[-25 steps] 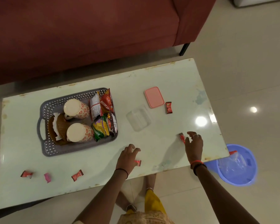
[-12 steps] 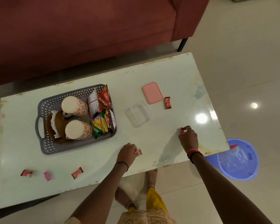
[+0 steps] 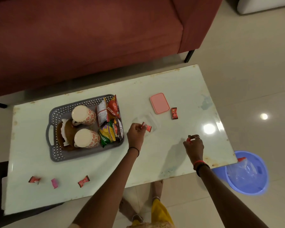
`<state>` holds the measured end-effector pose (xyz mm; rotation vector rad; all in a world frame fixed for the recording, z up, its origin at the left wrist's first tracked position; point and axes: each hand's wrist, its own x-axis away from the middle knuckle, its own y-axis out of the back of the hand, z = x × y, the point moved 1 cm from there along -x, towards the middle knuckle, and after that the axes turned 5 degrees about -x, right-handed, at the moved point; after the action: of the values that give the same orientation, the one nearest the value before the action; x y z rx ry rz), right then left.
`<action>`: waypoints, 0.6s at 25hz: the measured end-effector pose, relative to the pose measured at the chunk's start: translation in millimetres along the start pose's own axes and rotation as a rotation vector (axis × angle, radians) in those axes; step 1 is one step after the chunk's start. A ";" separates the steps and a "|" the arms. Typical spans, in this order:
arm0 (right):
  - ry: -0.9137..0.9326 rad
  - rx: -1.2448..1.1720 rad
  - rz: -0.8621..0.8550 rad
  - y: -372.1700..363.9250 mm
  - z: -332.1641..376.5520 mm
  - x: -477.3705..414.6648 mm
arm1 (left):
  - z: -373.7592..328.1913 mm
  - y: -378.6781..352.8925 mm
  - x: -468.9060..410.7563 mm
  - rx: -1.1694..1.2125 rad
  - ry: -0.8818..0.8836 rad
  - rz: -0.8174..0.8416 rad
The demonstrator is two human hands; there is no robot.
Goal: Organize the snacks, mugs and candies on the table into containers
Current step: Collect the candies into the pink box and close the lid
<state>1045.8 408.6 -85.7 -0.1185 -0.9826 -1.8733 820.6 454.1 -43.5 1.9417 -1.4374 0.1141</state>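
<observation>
Head: left fingers [image 3: 137, 129] pinch candy [image 3: 147, 127] over clear box [image 3: 152, 119]; right fingers [image 3: 195, 140] pinch second candy [image 3: 189, 139] near table [image 3: 171, 89] edge.

A red snack packet [image 3: 113, 107] standing in the grey basket [image 3: 56, 155] on the counter [image 3: 179, 89] reads "BHUJIA SE" before its edge cuts the word, the green packet [image 3: 106, 136] beside it shows "MOON", and print on the candy wrappers [image 3: 174, 113] is too small to read.
</observation>
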 end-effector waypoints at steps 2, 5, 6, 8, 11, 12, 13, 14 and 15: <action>0.022 -0.074 -0.009 -3.3 12.7 0.2 | -8.9 -6.7 -16.0 -0.030 -0.009 -0.023; 0.084 -0.212 0.023 -10.0 35.4 4.3 | -9.3 -14.9 -31.1 -0.067 -0.022 -0.014; 0.126 -0.240 0.043 -12.4 43.9 5.9 | -8.1 -16.0 -32.2 -0.071 -0.019 -0.004; 0.218 -0.248 0.095 -18.7 62.4 9.4 | -3.7 -15.9 -29.6 -0.069 -0.023 -0.008; 0.288 -0.222 0.191 -36.7 87.8 12.5 | 7.0 -12.2 -16.9 -0.029 -0.062 -0.039; 0.303 -0.203 0.225 -44.3 95.0 13.0 | 11.2 -10.5 -11.5 -0.009 -0.065 -0.046; 0.322 -0.175 0.265 -52.0 101.6 12.9 | 15.7 -9.0 -5.9 0.007 -0.064 -0.053; 0.341 -0.137 0.313 -59.7 107.1 13.0 | 19.9 -6.8 -0.7 0.018 -0.062 -0.058; 0.346 -0.105 0.369 -66.7 111.2 13.3 | 24.2 -4.9 3.4 0.031 -0.062 -0.062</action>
<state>950.2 486.6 -43.6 -0.0327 -0.5803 -1.5388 818.2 438.0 -62.4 2.0291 -1.4206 0.0484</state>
